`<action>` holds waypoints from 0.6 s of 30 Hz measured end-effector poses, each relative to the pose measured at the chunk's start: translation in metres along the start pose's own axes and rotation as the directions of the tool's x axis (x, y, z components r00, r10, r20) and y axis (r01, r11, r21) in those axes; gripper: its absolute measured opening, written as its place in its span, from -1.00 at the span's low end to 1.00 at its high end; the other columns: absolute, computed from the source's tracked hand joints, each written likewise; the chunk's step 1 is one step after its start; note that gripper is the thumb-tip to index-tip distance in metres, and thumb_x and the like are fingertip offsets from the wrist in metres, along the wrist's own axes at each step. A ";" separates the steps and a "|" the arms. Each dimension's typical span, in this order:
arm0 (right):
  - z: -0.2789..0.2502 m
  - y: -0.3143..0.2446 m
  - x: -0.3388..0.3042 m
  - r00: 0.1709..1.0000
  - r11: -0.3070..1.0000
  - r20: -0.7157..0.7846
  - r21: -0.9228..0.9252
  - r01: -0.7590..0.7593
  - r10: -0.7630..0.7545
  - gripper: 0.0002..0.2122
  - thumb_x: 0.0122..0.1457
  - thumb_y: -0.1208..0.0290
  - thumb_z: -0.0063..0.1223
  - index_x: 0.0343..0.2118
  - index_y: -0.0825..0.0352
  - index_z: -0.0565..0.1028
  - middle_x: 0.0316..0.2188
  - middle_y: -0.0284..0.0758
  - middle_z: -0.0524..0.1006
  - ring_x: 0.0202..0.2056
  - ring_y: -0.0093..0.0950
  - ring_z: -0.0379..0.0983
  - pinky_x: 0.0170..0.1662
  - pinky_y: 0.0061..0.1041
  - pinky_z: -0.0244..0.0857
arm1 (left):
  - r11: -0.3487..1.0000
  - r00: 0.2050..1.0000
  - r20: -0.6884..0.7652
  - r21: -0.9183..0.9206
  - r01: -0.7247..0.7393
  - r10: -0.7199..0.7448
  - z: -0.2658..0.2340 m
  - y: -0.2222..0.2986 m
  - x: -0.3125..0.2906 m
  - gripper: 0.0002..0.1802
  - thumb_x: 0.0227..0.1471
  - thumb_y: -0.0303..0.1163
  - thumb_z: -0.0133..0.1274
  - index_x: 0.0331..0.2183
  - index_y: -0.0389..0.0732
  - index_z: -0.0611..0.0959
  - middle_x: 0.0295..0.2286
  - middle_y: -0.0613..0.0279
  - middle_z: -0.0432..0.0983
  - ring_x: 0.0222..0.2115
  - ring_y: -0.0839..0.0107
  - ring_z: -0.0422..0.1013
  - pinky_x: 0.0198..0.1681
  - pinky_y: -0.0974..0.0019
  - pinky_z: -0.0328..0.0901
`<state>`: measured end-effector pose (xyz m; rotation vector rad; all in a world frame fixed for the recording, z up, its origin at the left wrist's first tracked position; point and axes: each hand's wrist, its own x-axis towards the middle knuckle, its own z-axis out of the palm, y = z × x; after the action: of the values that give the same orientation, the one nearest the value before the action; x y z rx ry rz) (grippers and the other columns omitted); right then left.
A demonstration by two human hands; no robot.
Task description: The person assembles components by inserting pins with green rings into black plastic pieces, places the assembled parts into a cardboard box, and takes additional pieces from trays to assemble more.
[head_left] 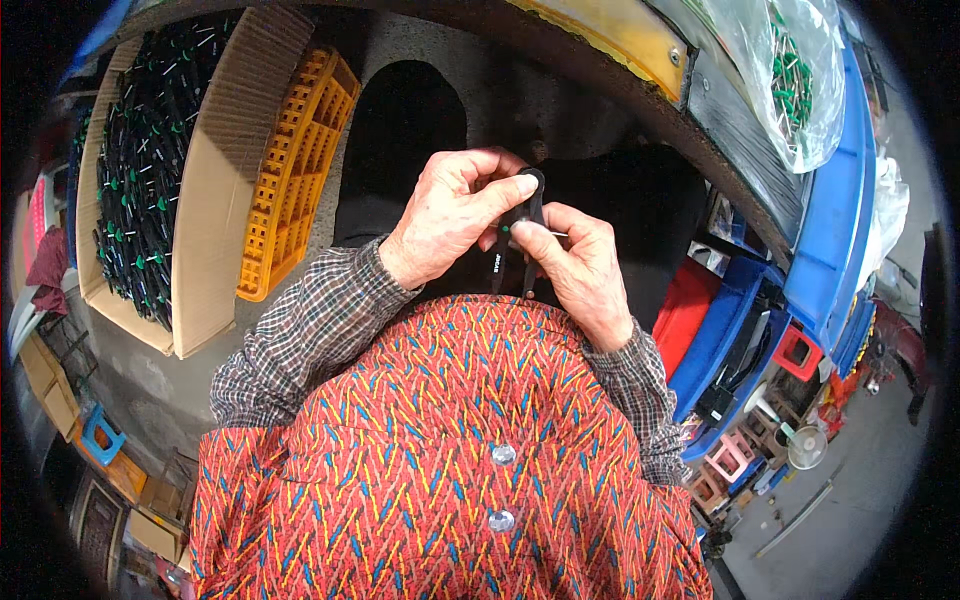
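Above my lap, both hands work on a slim black plastic piece with a rounded, ringed top end and two narrow strips hanging down. White print runs along one strip. My left hand pinches the piece near its ringed end, thumb against the ring. My right hand is closed beside it, thumb pressing the piece's right side next to a small green spot. A short thin metal pin sticks out from between the right fingers. Fingers hide the middle of the piece, so its exact kind is unclear.
A cardboard box full of black pieces with green bits and metal pins stands at left, beside an orange plastic crate. At upper right, a clear bag of green-headed pins rests by a blue tray. A table edge crosses ahead.
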<state>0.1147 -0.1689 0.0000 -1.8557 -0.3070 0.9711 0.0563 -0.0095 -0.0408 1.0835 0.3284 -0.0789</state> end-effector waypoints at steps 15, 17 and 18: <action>0.010 0.003 0.001 0.984 0.983 -0.098 0.094 0.159 -0.150 -0.80 0.16 0.36 0.11 -0.42 0.43 0.54 -0.63 -0.45 0.48 -0.56 -0.75 0.32 -0.52 -0.65 0.21 | 1.000 1.000 -0.009 -0.011 -0.013 0.013 0.001 -0.002 0.001 -0.80 0.12 -0.37 0.08 -0.36 -0.35 0.60 -0.59 0.38 0.46 -0.72 0.71 0.26 -0.69 0.60 0.17; 0.008 0.001 0.000 0.991 0.990 -0.076 0.076 0.118 -0.112 -0.81 0.16 0.36 0.11 -0.41 0.42 0.54 -0.62 -0.44 0.50 -0.55 -0.75 0.33 -0.51 -0.66 0.22 | 1.000 1.000 -0.016 -0.023 -0.020 0.020 0.001 -0.002 0.001 -0.80 0.11 -0.36 0.08 -0.37 -0.34 0.60 -0.60 0.38 0.45 -0.73 0.71 0.26 -0.70 0.60 0.16; 0.006 0.000 0.000 0.993 0.993 -0.066 0.067 0.098 -0.093 -0.81 0.16 0.36 0.11 -0.41 0.42 0.54 -0.61 -0.43 0.50 -0.54 -0.75 0.34 -0.50 -0.66 0.22 | 0.999 1.000 -0.018 -0.029 -0.025 0.024 0.001 -0.002 0.001 -0.80 0.11 -0.36 0.08 -0.38 -0.34 0.60 -0.60 0.38 0.45 -0.73 0.71 0.26 -0.70 0.60 0.16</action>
<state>0.1105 -0.1651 -0.0013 -1.7874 -0.3170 0.8468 0.0566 -0.0110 -0.0424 1.0600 0.3312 -0.0423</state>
